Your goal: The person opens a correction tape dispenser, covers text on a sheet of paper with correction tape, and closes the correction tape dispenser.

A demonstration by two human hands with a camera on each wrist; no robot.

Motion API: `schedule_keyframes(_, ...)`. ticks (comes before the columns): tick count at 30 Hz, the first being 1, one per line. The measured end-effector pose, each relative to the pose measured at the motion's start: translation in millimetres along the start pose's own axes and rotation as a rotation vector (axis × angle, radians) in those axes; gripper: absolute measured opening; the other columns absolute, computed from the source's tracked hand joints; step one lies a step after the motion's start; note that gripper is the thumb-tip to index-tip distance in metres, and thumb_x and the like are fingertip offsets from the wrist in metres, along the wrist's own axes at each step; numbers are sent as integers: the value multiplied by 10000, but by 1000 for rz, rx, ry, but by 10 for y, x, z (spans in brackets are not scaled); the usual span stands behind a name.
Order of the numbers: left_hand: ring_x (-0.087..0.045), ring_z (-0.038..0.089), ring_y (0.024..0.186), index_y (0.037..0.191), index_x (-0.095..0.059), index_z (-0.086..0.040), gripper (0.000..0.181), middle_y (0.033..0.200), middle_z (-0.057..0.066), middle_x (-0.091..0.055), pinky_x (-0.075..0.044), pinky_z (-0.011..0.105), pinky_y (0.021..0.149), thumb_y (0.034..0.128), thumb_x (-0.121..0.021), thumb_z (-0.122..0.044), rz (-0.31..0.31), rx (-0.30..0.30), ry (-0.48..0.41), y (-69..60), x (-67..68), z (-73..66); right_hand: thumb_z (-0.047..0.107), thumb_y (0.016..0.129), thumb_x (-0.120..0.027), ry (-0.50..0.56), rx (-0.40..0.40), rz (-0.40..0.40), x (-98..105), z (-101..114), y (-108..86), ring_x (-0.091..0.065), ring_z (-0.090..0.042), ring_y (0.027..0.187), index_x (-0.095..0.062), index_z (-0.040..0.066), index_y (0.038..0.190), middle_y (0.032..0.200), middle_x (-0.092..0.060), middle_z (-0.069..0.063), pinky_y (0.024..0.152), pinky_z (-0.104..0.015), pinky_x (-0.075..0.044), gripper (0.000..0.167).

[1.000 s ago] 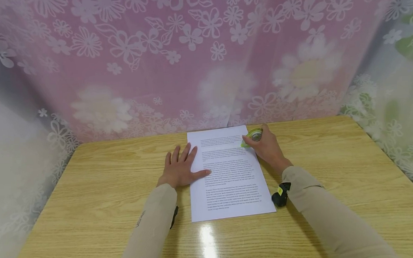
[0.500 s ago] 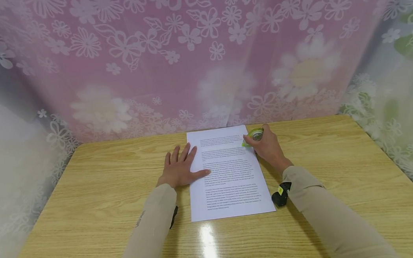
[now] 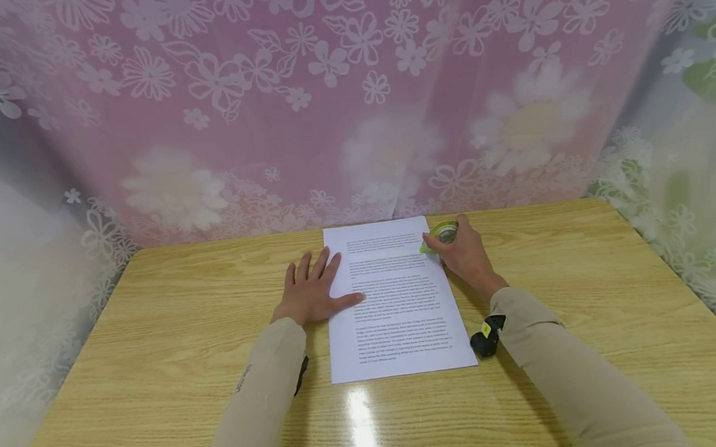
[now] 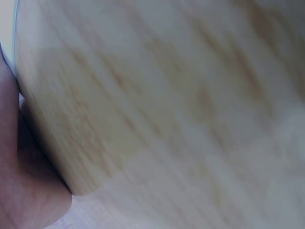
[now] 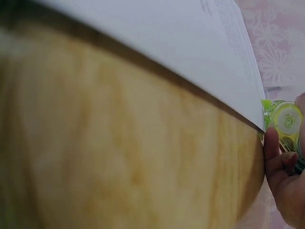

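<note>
"What's nearest?"

"The left sleeve (image 3: 249,408) and right sleeve (image 3: 589,373), resting over the table (image 3: 157,359). Just beyond, between the forearms, is the bottom edge of the printed paper (image 3: 405,347), which runs up between the hands."

"How would you do this bit well?"

"I'd press the sheet flat from the left so it can't skid, and hold the tool's tip square to the page with light, even pressure."

"And the hands?"

"The left hand (image 3: 313,294) is spread wide, fingers fanned and nothing in its grasp. Its thumb and forefinger lie on the sheet; the palm rests beside it. A little farther out, the right hand (image 3: 467,254) pinches a green correction tape (image 3: 446,232) between thumb and fingers."

"Is the tip touching?"

"It's at the paper's right edge, across from the left fingertips. Whether it's pressing, I can't tell."

"Past that?"

"Beyond both hands, a pink flowered curtain (image 3: 389,133)."
</note>
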State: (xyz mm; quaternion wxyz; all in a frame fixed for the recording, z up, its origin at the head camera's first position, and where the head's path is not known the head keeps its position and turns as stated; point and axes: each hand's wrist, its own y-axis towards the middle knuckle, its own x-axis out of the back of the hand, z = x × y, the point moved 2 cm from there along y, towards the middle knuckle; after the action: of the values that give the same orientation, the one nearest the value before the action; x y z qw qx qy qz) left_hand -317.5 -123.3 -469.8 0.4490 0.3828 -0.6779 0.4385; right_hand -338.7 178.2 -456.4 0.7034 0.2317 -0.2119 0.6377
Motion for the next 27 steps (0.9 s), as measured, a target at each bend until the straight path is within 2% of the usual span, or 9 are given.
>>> schedule_keyframes(10, 133, 292, 1431, 1548, -10, -299, 999, 1592, -44, 88, 104, 536, 1101, 783, -350, -845, 12, -6, -11, -76, 77, -61, 430, 895, -647, 15, -17, -2, 9, -12, -7, -594, -255, 730, -331, -22, 1248, 959, -566, -179, 654, -320, -479, 655)
schedule_keyframes(14, 132, 295, 1430, 1549, -17, -291, 1010, 1592, -37, 83, 107, 535, 1101, 777, -345, -852, 10, -8, -14, -74, 66, -57, 436, 888, -657, 44, -17, -8, 7, -56, 6, -590, -252, 761, -336, -24, 1268, 985, -563, -181, 679, -320, -474, 677)
schedule_keyframes(18, 168, 267, 1424, 1538, 18, -327, 1026, 1580, -75, 119, 129, 515, 1099, 744, -308, -889, 14, 2, -9, -35, 13, -26, 483, 879, -648, 177, -80, -12, 19, -161, 39, -623, -198, 747, -334, -20, 1317, 1048, -546, -175, 675, -283, -532, 737)
schedule_keyframes(22, 166, 280, 1424, 1541, 17, -321, 1031, 1584, -64, 114, 128, 527, 1096, 743, -299, -891, 6, -5, -4, -33, 20, -33, 498, 886, -627, 337, -129, -11, 50, -243, 64, -648, -136, 671, -326, -15, 1323, 1095, -521, -186, 660, -242, -553, 738)
schedule_keyframes(24, 151, 292, 1426, 1544, 7, -310, 1024, 1589, -50, 100, 117, 535, 1097, 755, -307, -881, 2, -8, 1, -46, 37, -43, 515, 879, -624, 381, -127, -2, 62, -251, 65, -647, -124, 655, -330, -14, 1310, 1102, -521, -195, 666, -243, -553, 743)
schedule_keyframes(27, 140, 302, 1428, 1548, -5, -293, 1015, 1593, -33, 87, 110, 542, 1097, 771, -317, -865, 7, -12, 2, -55, 47, -51, 566, 852, -619, 391, -129, 7, 72, -248, 51, -644, -120, 652, -340, -9, 1293, 1098, -525, -193, 675, -246, -552, 777)
